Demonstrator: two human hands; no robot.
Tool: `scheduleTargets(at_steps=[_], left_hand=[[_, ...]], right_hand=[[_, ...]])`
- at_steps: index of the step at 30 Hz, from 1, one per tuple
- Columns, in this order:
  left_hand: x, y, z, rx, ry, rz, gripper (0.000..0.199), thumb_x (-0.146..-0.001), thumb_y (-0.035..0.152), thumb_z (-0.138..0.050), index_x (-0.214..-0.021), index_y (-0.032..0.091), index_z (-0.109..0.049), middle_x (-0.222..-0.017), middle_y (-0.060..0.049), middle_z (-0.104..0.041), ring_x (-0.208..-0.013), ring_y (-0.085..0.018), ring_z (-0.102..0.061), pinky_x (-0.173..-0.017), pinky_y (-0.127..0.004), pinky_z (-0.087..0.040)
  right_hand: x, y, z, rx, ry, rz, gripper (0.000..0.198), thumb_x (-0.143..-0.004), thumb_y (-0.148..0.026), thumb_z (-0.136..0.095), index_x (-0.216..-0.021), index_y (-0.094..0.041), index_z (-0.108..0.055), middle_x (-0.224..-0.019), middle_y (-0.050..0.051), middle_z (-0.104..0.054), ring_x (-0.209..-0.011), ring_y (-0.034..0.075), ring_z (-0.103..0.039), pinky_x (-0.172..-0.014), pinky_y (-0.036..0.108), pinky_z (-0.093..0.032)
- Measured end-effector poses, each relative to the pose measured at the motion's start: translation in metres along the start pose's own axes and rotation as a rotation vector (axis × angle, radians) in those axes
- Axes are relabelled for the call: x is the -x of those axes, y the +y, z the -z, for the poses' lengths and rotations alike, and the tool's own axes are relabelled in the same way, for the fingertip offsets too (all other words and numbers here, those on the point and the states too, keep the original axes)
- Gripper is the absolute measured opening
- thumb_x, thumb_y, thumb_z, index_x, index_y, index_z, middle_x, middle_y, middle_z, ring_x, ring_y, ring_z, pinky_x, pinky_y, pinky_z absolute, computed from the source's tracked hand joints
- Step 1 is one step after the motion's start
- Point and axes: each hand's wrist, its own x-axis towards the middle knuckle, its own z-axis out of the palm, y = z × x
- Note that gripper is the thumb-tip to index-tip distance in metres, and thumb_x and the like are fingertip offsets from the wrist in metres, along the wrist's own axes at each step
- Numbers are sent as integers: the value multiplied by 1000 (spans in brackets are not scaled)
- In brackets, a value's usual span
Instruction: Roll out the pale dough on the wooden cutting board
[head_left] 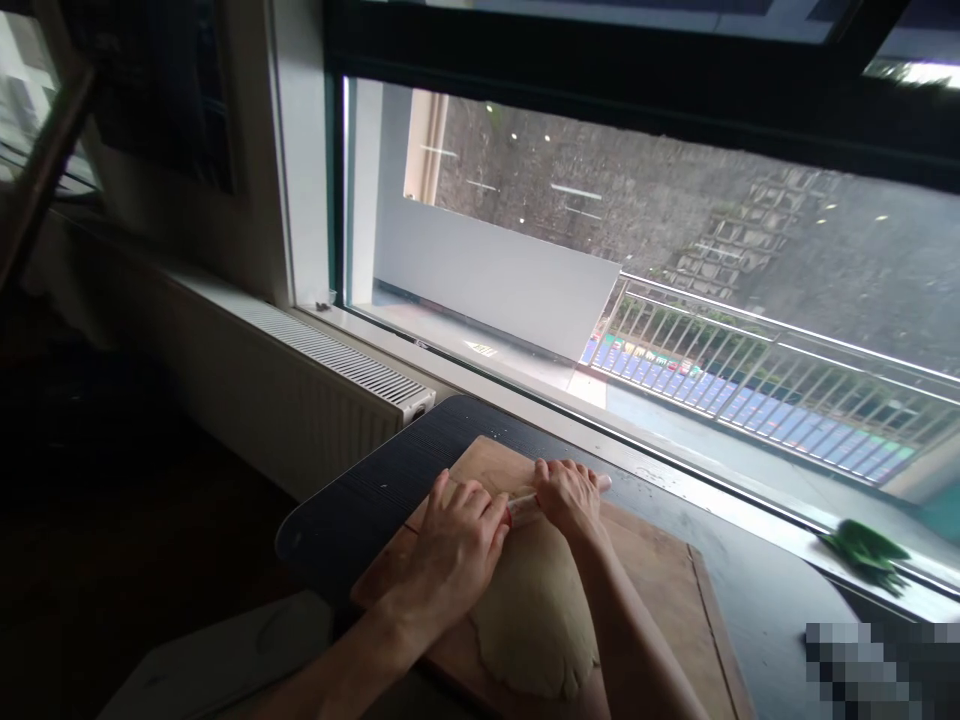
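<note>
A sheet of pale dough [536, 610] lies flattened on a wooden board [660, 575]. Across its far end runs a slim rolling pin [523, 506], showing between my hands and with one tip poking out at the right. My left hand [461, 540] rests over the pin's left part with its fingers bent over it; that end of the pin is hidden. Curled over the right part of the pin is my right hand [568, 493]. Both forearms reach in from below, the right one overlapping the dough's edge.
The board sits on a dark table [360, 490] against a window sill [517, 400]. A radiator [337, 365] adjoins the table's far left. Green leaves [866, 550] lie on the sill at right. A pale seat-like surface [225, 660] is at lower left. Outside stands a metal railing [750, 350].
</note>
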Motion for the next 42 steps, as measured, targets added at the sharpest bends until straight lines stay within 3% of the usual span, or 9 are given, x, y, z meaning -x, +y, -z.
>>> scheduleTargets(at_steps=[4,8,13,22,26,32,36,42], left_hand=[[2,15,4,-23,-10,-9,33,-90,23,-36,-116,23,-57,-98,-6,-61,-101,-22,-50,-105,-51,-22],[-17,12,-5,-63,-46,25,37,-92,27,-29,-90,19,-65,-93,-9,-61,-96,-24,-50,-96,-48,-31],[-61,-13,-31,-127,-102,169,45,-91,36,-26,-89,18,-67,-106,-13,-61,-108,-28,-46,-96,-53,-28],[-124,-58,-64,-63,-414,362,43,-83,39,-33,-110,20,-60,-124,-13,-54,-118,-29,-43,-96,-54,-30],[-121,-57,-66,-55,-395,329,44,-83,42,-30,-109,22,-59,-123,-12,-55,-119,-28,-42,-97,-54,-29],[-90,-37,-49,-97,-311,220,43,-86,43,-27,-105,23,-60,-120,-10,-57,-119,-27,-41,-101,-56,-23],[-76,-28,-40,-114,-245,154,41,-88,38,-25,-107,25,-59,-122,-8,-56,-122,-25,-38,-105,-54,-17],[-100,-39,-51,-87,-419,235,42,-85,37,-28,-110,22,-58,-126,-10,-54,-123,-27,-38,-101,-56,-22]], right_hand=[[35,18,-1,11,108,34,38,-96,-30,-25,-102,-21,-61,-112,11,-60,-113,24,-45,-96,37,-24],[36,16,1,-26,112,7,31,-93,-29,-32,-100,-21,-62,-113,12,-60,-114,26,-45,-95,38,-24],[6,7,1,-74,86,-55,35,-92,-31,-31,-100,-19,-63,-113,13,-59,-112,27,-46,-93,40,-28],[-54,8,-10,-167,-21,-174,46,-89,-39,-26,-106,-18,-64,-114,13,-59,-108,28,-49,-86,40,-36],[-43,7,-8,-175,-8,-165,47,-89,-39,-26,-107,-18,-63,-114,13,-58,-108,29,-48,-88,41,-35],[0,5,-2,-168,31,-156,45,-90,-38,-25,-105,-20,-63,-117,12,-57,-113,30,-43,-91,46,-30],[5,19,4,-205,-22,-208,44,-86,-42,-33,-107,-18,-63,-114,14,-59,-110,31,-48,-85,44,-37],[-23,38,2,-234,-79,-253,40,-85,-37,-35,-102,-18,-66,-114,14,-60,-107,29,-53,-88,44,-36]])
